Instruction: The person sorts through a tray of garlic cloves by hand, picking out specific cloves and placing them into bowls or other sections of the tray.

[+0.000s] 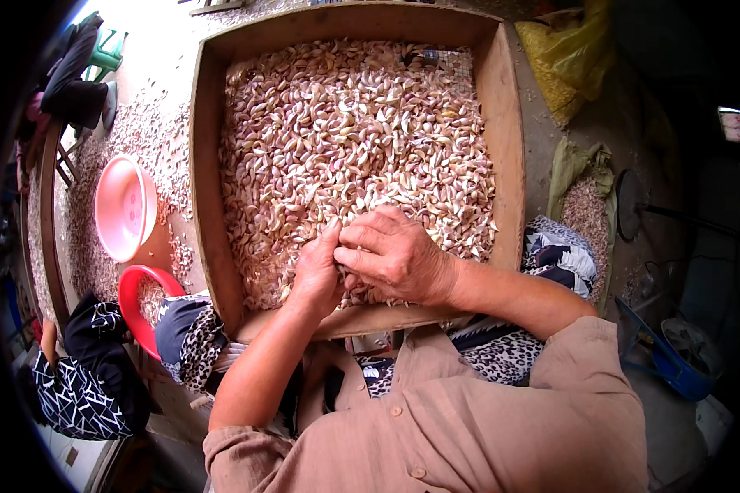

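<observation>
A square wooden tray point(506, 156) with a mesh bottom lies in front of me, filled with loose garlic cloves point(362, 140) in pale, pinkish skins. Over its near edge, my left hand point(316, 267) and my right hand point(407, 255) meet just above the cloves. The left one is closed, its thumb pointing up. Curled fingers of the right press toward the left hand's thumb and fingertips. Whatever is pinched between the two hands is hidden by the fingers. Bare mesh point(460, 62) shows at the tray's far right corner.
At left stand a pink basin point(123, 209) and a red basin point(136, 308), with cloves and skins scattered around. A yellow sack point(563, 66) and an open green sack point(604, 177) are at right, a blue fan-like object point(682, 374) lower right. Other people's dark-clothed legs point(72, 78) show upper left.
</observation>
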A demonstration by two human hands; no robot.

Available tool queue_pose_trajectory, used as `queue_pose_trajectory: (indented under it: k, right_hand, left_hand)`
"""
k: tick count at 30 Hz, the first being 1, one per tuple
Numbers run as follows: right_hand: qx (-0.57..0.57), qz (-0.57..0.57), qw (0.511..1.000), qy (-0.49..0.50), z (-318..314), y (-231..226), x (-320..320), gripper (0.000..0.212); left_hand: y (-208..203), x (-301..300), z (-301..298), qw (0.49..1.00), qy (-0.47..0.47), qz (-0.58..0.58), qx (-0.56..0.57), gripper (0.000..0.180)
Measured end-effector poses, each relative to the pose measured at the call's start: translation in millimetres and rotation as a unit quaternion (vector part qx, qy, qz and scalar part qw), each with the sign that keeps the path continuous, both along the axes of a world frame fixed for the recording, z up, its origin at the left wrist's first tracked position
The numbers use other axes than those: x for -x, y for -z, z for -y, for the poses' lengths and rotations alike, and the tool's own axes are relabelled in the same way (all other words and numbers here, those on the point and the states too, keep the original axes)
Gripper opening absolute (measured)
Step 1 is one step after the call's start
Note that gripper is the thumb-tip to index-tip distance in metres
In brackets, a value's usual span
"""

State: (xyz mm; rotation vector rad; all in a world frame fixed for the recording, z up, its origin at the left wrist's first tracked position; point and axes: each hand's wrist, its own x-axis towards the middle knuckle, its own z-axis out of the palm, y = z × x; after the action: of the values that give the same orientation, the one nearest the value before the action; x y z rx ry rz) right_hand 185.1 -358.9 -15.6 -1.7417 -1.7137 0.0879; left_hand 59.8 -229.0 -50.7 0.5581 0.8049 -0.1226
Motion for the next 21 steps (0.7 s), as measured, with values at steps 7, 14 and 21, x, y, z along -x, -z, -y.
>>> queue_pose_trajectory:
  k: [7, 14, 21]
  right_hand:
    - [0.023, -0.057, 0.998, 0.032, 3, 11, -20, 0.022]
    - [0.044, -0.045, 0.994, 0.092, 2, 6, -37, 0.017]
    - [0.112, -0.020, 0.985, 0.127, 6, 5, -45, 0.016]
  left_hand:
    - [-1, -3, 1, 0.999, -0.025, -0.002, 0.022, 0.045]
    - [1, 0, -3, 0.999, 0.005, 0.047, 0.019, 0.050]
    - [-4, -1, -6, 0.998, 0.006, 0.051, 0.020, 0.049]
